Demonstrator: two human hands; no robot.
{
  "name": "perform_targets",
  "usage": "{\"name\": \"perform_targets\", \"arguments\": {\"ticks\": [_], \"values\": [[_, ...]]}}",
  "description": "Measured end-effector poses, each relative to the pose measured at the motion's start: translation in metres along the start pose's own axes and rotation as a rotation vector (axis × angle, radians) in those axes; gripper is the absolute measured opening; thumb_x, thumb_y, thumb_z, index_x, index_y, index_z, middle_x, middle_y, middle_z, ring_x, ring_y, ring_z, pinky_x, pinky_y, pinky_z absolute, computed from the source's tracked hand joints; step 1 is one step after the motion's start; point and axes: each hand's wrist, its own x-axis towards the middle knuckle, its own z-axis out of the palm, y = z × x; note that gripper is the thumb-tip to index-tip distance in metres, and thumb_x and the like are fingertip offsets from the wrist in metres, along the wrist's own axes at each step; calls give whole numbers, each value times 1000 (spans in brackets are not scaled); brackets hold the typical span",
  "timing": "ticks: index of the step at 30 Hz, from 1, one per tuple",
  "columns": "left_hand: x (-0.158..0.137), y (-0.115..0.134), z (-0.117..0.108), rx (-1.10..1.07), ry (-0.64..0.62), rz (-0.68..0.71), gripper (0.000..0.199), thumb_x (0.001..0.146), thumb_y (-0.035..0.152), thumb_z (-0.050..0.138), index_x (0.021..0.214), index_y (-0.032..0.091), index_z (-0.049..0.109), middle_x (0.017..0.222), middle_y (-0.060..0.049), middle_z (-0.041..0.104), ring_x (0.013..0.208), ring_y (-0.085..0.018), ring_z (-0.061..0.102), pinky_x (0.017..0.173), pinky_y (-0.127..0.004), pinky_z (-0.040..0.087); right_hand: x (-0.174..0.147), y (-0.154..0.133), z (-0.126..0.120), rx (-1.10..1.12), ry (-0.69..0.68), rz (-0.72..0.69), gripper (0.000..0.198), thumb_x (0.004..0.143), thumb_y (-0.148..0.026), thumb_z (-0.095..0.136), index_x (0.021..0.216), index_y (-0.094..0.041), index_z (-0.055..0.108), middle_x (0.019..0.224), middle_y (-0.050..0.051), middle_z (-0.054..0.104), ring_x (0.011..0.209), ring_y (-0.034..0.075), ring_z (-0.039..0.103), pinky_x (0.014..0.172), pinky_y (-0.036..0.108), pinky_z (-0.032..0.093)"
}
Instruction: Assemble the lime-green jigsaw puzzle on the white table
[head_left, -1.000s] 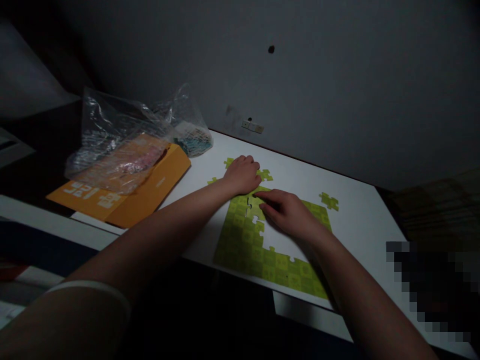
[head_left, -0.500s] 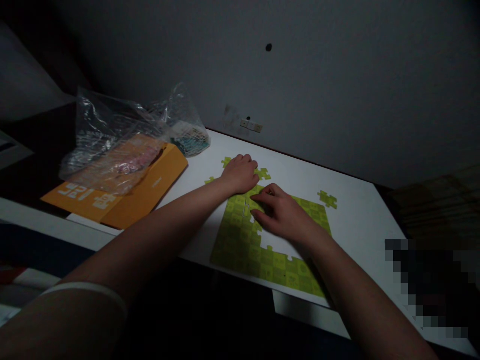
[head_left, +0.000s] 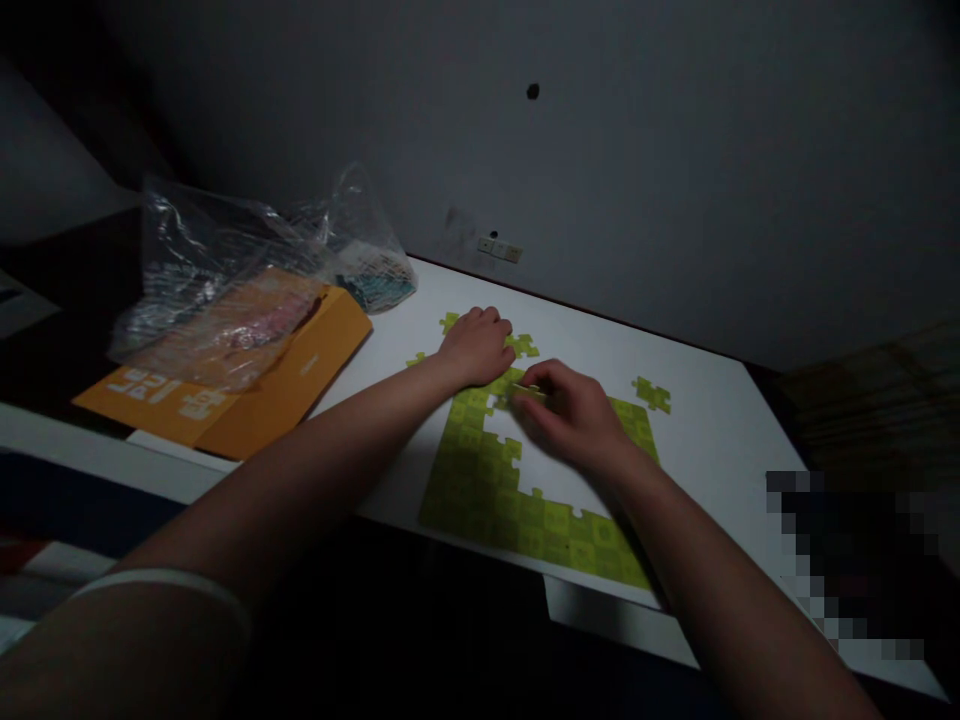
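Note:
A green checkered jigsaw puzzle [head_left: 465, 480] lies on the white table, with an open gap in its middle where white shows. My right hand [head_left: 581, 415] pinches a green puzzle piece [head_left: 529, 389] between thumb and fingers, raised slightly at the gap's upper left. My left hand [head_left: 476, 347] rests at the puzzle's far left edge, thumb apart and fingers laid forward; its fingertips are partly hidden. Loose pieces lie around it: one puzzle piece [head_left: 525, 346] beside the fingers, another piece [head_left: 448, 322] behind, and a third piece [head_left: 416, 359] partly covered by my wrist.
Another loose green piece [head_left: 652, 394] lies to the right of the puzzle. On the left are an orange cardboard sleeve [head_left: 300, 385] and a crumpled clear plastic bag [head_left: 217, 260]. A grey wall [head_left: 637, 200] with a socket [head_left: 500, 249] borders the table's far side.
My right hand has lifted the puzzle piece from the gap's upper left, so more white shows there. My left hand stays at nearly the same spot on the puzzle's edge.

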Motion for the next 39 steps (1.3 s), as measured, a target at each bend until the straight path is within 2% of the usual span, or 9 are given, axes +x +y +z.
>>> {"name": "perform_targets", "arguments": {"ticks": [3,5,8,12,15,17,23,32,39], "values": [[0,0,1,13,11,10,46,109,38,53,142,16,76,145,-17,71,135,-36,62,119,-47,50,4,11,-10,206,276,47,23,96,-41,82,112,-27,73,104,6,76,92,24,72,85,42,60],[0,-1,1,17,13,19,45,109,38,53,141,16,76,145,-18,71,134,-36,62,118,-48,50,5,18,-21,298,345,88,35,90,-45,88,118,-29,75,108,6,77,96,25,74,86,41,62],[1,-2,2,16,11,23,45,109,38,53,141,17,76,145,-18,70,134,-36,62,118,-48,49,2,25,-40,378,205,166,41,84,-49,95,115,-27,79,99,5,76,86,22,71,76,37,61],[1,-2,1,7,3,11,44,109,37,53,141,18,76,146,-17,70,135,-35,60,118,-48,49,-6,26,-59,465,-168,236,41,80,-50,102,105,-22,84,78,0,70,66,15,61,60,30,50],[0,-1,1,3,-3,10,44,109,38,53,141,20,76,145,-16,70,136,-35,60,118,-48,49,-10,25,-60,489,-414,303,47,80,-50,102,113,-21,85,64,-6,61,55,12,50,51,26,39],[0,-1,0,4,3,15,44,109,38,52,142,19,76,145,-17,70,135,-36,61,118,-49,49,-11,23,-55,497,-516,334,51,81,-50,101,119,-21,84,68,-4,66,57,12,52,52,26,40],[0,-1,0,7,1,20,45,108,37,52,142,17,76,145,-19,69,134,-38,61,117,-51,49,-10,18,-35,415,-582,285,44,82,-45,100,116,-21,84,81,-3,65,69,13,54,61,27,44],[1,-1,0,14,-2,22,45,110,37,51,142,17,76,144,-17,70,134,-36,61,117,-48,49,-9,14,-38,370,-578,274,47,83,-41,99,123,-22,83,83,-3,64,71,13,53,64,28,43],[1,-1,-2,2,-19,14,45,110,38,52,144,18,75,147,-17,68,137,-36,59,121,-49,47,-7,18,-39,529,-677,317,52,80,-45,101,123,-21,82,72,-7,62,63,12,52,60,26,42]]}}
